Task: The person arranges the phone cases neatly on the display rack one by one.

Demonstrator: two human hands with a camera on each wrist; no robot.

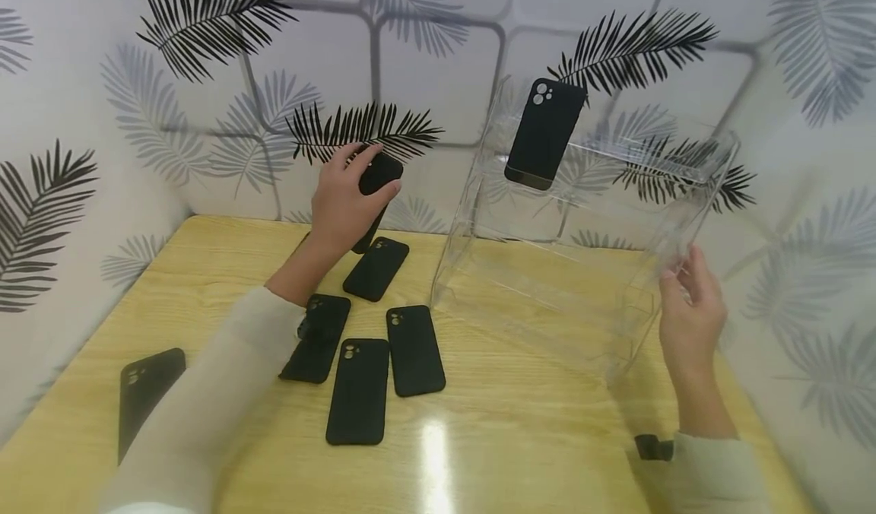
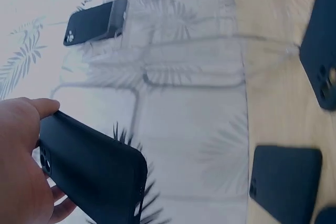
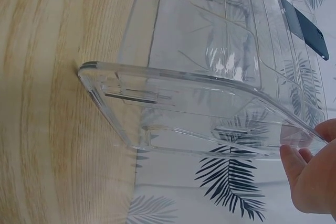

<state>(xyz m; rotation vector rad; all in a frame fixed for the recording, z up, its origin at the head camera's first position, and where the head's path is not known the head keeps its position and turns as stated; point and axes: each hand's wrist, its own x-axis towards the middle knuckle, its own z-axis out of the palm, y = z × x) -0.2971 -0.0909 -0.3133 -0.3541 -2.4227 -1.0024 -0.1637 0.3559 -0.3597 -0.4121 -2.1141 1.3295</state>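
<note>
In the head view my left hand (image 1: 345, 206) grips a black phone case (image 1: 382, 173) by its upper part, thumb on one side and fingers on the other. The case (image 2: 94, 163) is tilted in the left wrist view, its camera cutout by the palm. My right hand (image 1: 693, 331) pinches the side edge of a clear plastic tiered rack (image 1: 541, 286); in the right wrist view thumb and fingers lie on either side of the panel (image 3: 199, 80). Another black phone case (image 1: 545, 134) leans upright on the rack's top tier.
Several black phone cases lie on the wooden table left of the rack, among them a near case (image 1: 357, 392), one beside it (image 1: 416, 350) and one farther back (image 1: 376, 269). My left sleeve partly covers a case (image 1: 147, 385) at far left. A leaf-patterned wall covering (image 1: 438, 65) stands behind.
</note>
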